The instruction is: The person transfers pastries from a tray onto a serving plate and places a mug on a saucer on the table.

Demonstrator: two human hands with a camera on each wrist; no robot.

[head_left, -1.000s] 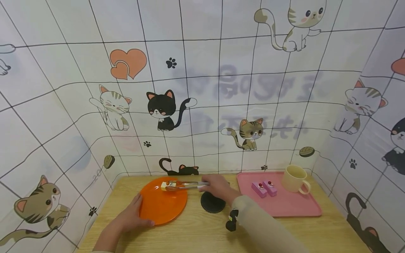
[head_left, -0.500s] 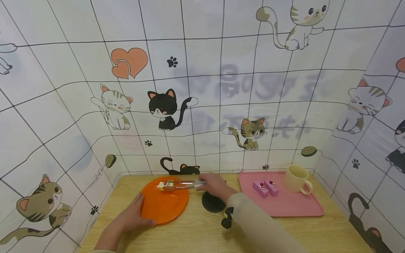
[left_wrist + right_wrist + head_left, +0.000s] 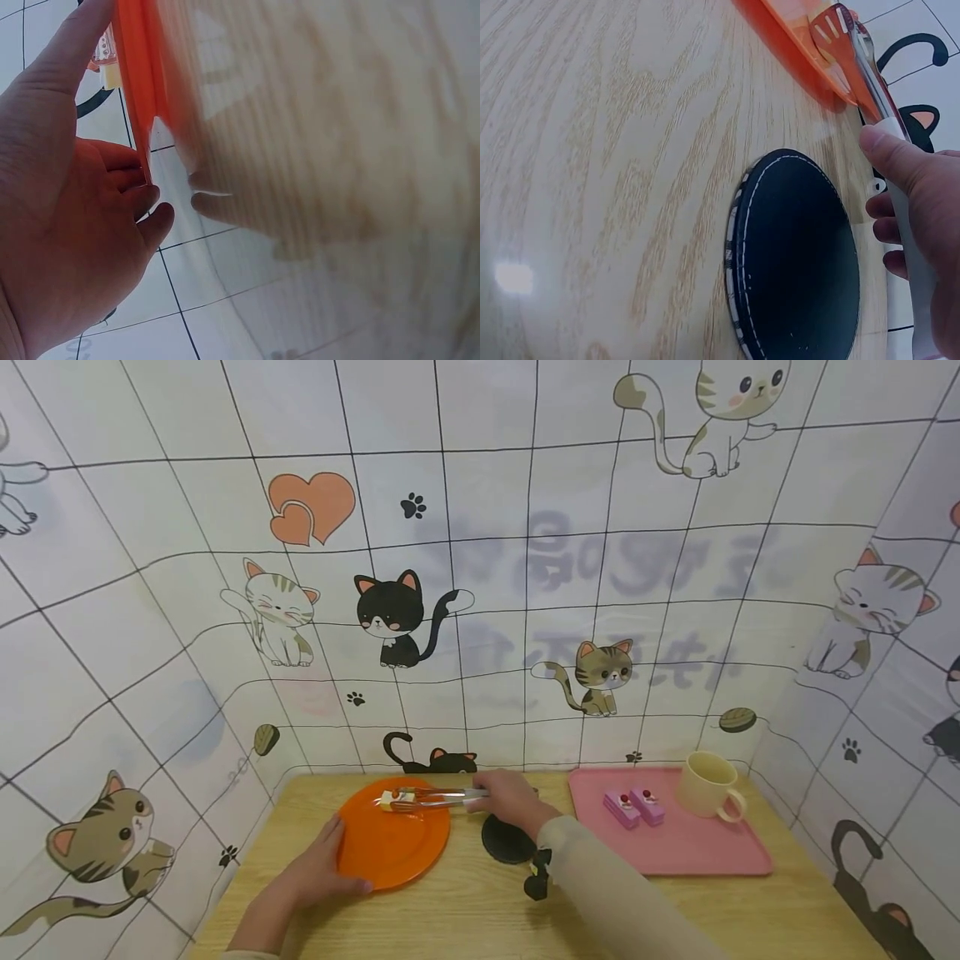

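Observation:
My right hand (image 3: pixel 507 798) grips a pair of tongs (image 3: pixel 881 97) with light handles and orange slotted tips. Between the tips is a small yellow toy cake piece (image 3: pixel 387 800) with a white and reddish top, held at the far part of an orange plate (image 3: pixel 393 852). My left hand (image 3: pixel 317 868) holds the plate by its left rim, thumb at the near edge and fingers along the side. In the left wrist view, that hand's fingers (image 3: pixel 127 169) bend at the plate's rim.
Right of the plate lies a round black stitched coaster (image 3: pixel 799 255), under my right forearm's reach. A pink tray (image 3: pixel 697 852) at the right carries two purple toy cakes (image 3: pixel 634 807) and a cream mug (image 3: pixel 703 785). A cat-print wall (image 3: pixel 487 610) encloses the wooden table (image 3: pixel 442 927).
The tongs and cake piece have shifted slightly left over the plate, then stayed about there. The head view has drifted a little. My left hand keeps its place on the plate.

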